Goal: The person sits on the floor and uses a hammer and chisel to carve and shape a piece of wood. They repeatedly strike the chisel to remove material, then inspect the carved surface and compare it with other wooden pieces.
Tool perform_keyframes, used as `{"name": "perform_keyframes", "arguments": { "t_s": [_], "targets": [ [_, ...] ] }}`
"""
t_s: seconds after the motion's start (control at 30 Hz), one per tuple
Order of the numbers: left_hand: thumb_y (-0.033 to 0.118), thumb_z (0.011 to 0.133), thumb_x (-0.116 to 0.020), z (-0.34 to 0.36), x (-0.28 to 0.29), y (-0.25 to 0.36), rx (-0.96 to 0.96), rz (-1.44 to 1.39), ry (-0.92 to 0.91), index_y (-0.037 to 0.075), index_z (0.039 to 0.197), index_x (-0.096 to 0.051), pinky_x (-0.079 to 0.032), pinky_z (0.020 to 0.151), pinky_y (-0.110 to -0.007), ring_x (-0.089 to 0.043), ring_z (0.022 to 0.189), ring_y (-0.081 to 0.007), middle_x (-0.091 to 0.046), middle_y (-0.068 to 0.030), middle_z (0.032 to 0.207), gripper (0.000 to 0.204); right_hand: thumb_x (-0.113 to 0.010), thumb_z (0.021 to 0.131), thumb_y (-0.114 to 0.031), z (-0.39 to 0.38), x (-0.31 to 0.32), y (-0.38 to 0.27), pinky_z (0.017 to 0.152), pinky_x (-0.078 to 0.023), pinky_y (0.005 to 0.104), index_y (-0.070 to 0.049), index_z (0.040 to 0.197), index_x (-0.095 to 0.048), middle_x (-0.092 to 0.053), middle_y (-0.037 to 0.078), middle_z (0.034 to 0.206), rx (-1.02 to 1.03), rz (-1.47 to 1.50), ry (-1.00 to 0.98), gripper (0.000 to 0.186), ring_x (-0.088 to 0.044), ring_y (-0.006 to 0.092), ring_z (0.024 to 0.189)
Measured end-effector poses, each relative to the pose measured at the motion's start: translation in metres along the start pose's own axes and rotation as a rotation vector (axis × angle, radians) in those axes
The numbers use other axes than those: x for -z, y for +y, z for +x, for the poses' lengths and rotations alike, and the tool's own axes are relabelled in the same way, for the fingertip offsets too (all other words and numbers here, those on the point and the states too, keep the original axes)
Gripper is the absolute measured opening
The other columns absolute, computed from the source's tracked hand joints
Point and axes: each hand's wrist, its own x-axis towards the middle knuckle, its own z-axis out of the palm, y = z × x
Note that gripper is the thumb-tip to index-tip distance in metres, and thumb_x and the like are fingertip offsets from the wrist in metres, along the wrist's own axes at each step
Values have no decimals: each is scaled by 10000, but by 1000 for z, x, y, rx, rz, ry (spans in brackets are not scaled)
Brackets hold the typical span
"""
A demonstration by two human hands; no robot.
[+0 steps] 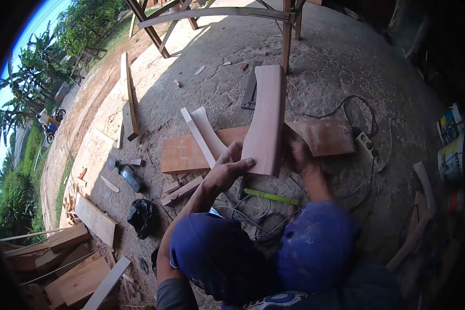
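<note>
My left hand [228, 165] grips the lower left edge of a pale, curved wooden piece [262, 121], its thumb on the face. My right hand [299, 155] holds the piece's right side, with its fingertips partly hidden behind it. A second curved piece [201, 132] leans on a reddish plank [181, 160] lying on the concrete floor. Below the held piece lie a green-handled tool [271, 195] and tangled cables [263, 230]. My knees [315, 232] in blue cloth are bent beneath my arms.
A power tool [129, 178], black bag [142, 218] and wood pile [72, 281] are at left. A timber frame [212, 16] stands ahead. A power strip [369, 152] and buckets [449, 160] sit at right. A person [47, 120] is beside a motorbike outside.
</note>
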Motion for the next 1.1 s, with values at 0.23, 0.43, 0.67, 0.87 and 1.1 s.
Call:
{"name": "perform_keyframes", "arguments": {
  "t_s": [0.23, 0.43, 0.67, 0.87, 1.1],
  "targets": [
    [239, 910, -740, 3, -5, -2, 8, -88, -16, -27, 1390, -415, -423, 1038, -367, -534, 1219, -201, -559, -107, 1323, 638, -552, 1033, -203, 3, 13, 3, 982, -521, 303, -107, 1524, -418, -614, 29, 1355, -3, -7, 35, 518, -620, 129, 1170],
    [272, 921, -728, 5, -6, -4, -7, -19, -15, -3, 1402, -418, -455, 971, -362, -552, 1181, -196, -571, -97, 1305, 635, -577, 1024, -184, 2, 14, 0, 990, -511, 299, -111, 1537, -399, -616, 24, 1348, -1, 29, 58, 547, -616, 126, 1174],
    [274, 929, -721, 3, -10, -5, -10, -16, -6, -4, 1400, -424, -454, 970, -358, -549, 1181, -192, -576, -95, 1307, 623, -571, 1020, -167, 2, 25, -1, 978, -508, 278, -112, 1533, -405, -621, 29, 1326, -59, -14, 20, 542, -619, 119, 1156],
    [211, 924, -726, 2, -7, -7, 22, -39, 12, -8, 1384, -435, -411, 1051, -374, -532, 1230, -211, -572, -118, 1327, 587, -579, 1016, -182, -3, 8, -3, 978, -501, 288, -115, 1520, -429, -620, 12, 1324, -34, -14, 51, 530, -608, 124, 1169],
    [186, 914, -736, 3, -11, -7, -2, -22, 26, -15, 1372, -429, -400, 1077, -380, -527, 1243, -221, -570, -140, 1322, 587, -590, 1017, -249, -4, -1, -10, 990, -481, 311, -141, 1535, -418, -609, 2, 1334, -71, -128, 101, 557, -600, 120, 1156]
  ]
}}
